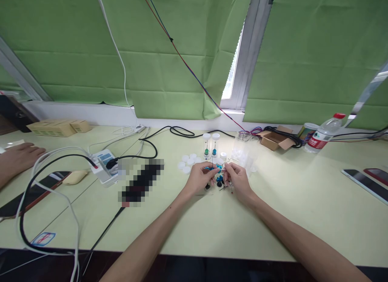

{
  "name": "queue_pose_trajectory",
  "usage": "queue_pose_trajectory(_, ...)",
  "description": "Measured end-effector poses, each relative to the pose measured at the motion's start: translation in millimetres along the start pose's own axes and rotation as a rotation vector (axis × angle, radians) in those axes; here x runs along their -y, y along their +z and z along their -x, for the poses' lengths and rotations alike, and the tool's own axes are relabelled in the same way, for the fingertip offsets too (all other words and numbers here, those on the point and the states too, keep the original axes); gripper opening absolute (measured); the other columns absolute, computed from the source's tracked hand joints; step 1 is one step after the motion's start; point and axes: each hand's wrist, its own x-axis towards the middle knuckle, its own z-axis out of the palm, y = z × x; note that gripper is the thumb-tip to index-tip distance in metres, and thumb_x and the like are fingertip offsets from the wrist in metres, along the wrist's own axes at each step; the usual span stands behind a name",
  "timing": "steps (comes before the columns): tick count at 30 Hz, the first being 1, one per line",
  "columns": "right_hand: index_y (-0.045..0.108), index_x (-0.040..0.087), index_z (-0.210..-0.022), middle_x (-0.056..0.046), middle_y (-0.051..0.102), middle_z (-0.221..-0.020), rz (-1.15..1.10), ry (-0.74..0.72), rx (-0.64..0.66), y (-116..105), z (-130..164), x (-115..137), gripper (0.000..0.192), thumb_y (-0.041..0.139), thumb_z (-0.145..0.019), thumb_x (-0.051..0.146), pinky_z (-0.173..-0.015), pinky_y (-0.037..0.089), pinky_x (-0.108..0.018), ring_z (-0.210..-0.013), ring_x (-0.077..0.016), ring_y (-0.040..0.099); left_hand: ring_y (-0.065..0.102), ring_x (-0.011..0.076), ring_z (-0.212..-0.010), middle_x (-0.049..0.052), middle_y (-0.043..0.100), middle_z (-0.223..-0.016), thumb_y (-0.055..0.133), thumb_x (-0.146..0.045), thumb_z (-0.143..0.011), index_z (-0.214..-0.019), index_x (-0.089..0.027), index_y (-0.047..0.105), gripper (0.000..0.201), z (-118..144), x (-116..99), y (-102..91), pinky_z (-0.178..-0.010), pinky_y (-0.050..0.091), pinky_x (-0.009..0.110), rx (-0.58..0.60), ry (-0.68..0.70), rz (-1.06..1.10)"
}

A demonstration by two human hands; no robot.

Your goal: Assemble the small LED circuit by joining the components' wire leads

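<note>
We judge the step in hand to be fine fitting; the left hand (200,179) pinches a small blue part (218,167), while the right hand (238,179) has its fingertips closed on what looks like a thin rod (223,169); the part sits between the hands, just above the table (194,229); whether the two pieces are joined we cannot tell; the next move, we judge, calls for steady alignment and light pressure.

Surface: pale; below the hands, a black-and-blue piece (219,181); beyond, two capped tubes (211,146) upright, white caps (186,162) beside them; cardboard box (275,139) and bottle (323,134) to the right; power strip (104,167) and a co-worker's hand (22,154) to the left; green blinds (182,83) behind.
</note>
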Motion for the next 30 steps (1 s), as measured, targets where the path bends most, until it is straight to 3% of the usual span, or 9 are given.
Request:
queue_pose_trajectory(6,0.055,0.018,-0.069,0.004,0.053,-0.053,-0.02,-0.01,0.004,1.7,2.6,2.2,0.039,0.063,-0.085,0.053,-0.038,0.036,-0.021,-0.04,-0.0084,0.046,0.057,0.0127,-0.044,0.0,0.061,-0.053,0.07,-0.049,-0.076,-0.076,-0.017,0.067,0.033,-0.7,-2.8,0.3,-0.051,0.046,0.025,0.001,-0.014,0.04)
queue_pose_trajectory(10,0.06,0.02,-0.089,0.005,0.054,-0.061,-0.03,-0.07,0.0,2.6,3.3,6.3,0.027,0.067,-0.085,0.047,-0.038,0.037,-0.02,-0.042,-0.0081,0.049,0.058,0.013,-0.044,0.001,0.061,-0.054,0.071,-0.051,-0.074,-0.077,-0.016,0.067,0.036,-3.5,0.1,-0.6,-0.05,0.047,0.025,-0.015,-0.034,0.065)
queue_pose_trajectory(14,0.061,0.022,-0.1,0.005,0.055,-0.068,-0.036,-0.115,0.017,2.4,2.8,7.7,0.03,0.07,-0.082,0.044,-0.038,0.038,-0.021,-0.043,-0.0069,0.05,0.059,0.0135,-0.045,0.002,0.063,-0.055,0.072,-0.051,-0.074,-0.079,-0.015,0.067,0.037,-5.7,3.6,-2.9,-0.051,0.049,0.025,-0.017,-0.054,0.091)
queue_pose_trajectory(30,0.059,0.019,-0.081,0.004,0.054,-0.065,0.005,-0.111,0.001,2.2,2.5,7.8,0.028,0.07,-0.082,0.044,-0.04,0.037,-0.021,-0.043,-0.0068,0.049,0.058,0.013,-0.045,0.001,0.063,-0.054,0.073,-0.05,-0.073,-0.078,-0.015,0.067,0.036,-5.3,-2.5,-2.8,-0.051,0.049,0.025,-0.019,-0.069,0.11)
